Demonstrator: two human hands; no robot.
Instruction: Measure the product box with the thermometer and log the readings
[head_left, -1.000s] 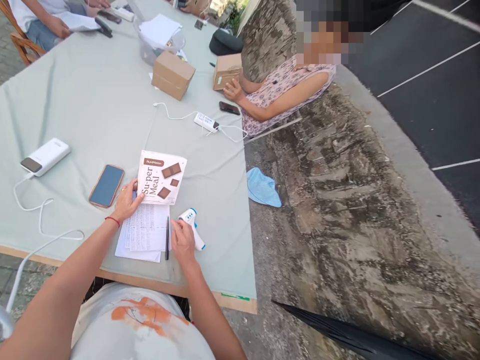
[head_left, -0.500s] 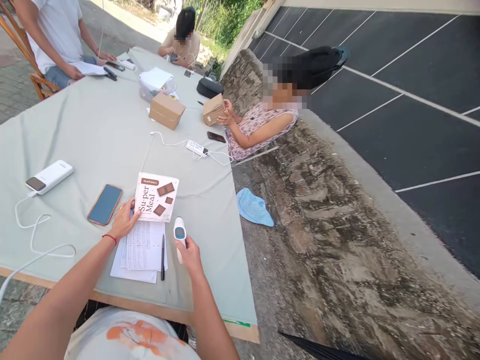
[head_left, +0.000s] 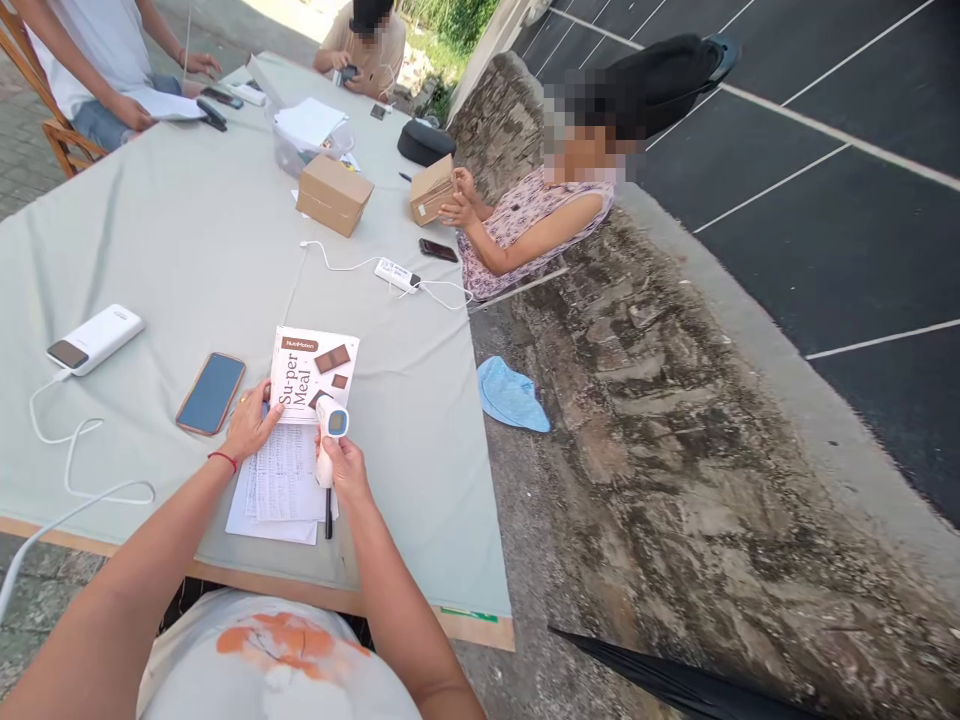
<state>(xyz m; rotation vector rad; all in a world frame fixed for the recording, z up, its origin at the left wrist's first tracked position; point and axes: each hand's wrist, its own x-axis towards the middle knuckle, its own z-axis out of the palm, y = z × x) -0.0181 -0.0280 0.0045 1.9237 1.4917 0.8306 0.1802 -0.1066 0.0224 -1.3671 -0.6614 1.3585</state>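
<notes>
My left hand (head_left: 253, 425) grips the lower left corner of a white box (head_left: 307, 365) printed "Su-per Meal" with brown chocolate squares. In my right hand (head_left: 345, 468) is a white handheld infrared thermometer (head_left: 328, 445) with a small screen in a blue surround. Its head overlaps the box's lower right corner in view; whether the two touch I cannot tell. Below the box lie printed sheets of paper (head_left: 277, 490), with a black pen (head_left: 328, 515) along their right side, partly hidden by the thermometer. A smartphone (head_left: 211, 393) lies just left of my left hand.
A white power bank (head_left: 95, 340) with a cable lies at left. Farther up the table stand a cardboard box (head_left: 334, 195) and a clear plastic bin (head_left: 289, 150) of papers. A person at right holds another cardboard box (head_left: 433, 190). A blue cloth (head_left: 514, 393) lies beyond the table edge.
My right hand has brought the thermometer left and up, from beside the papers to the box's lower right corner. My left hand keeps its grip on the box. The view has shifted slightly.
</notes>
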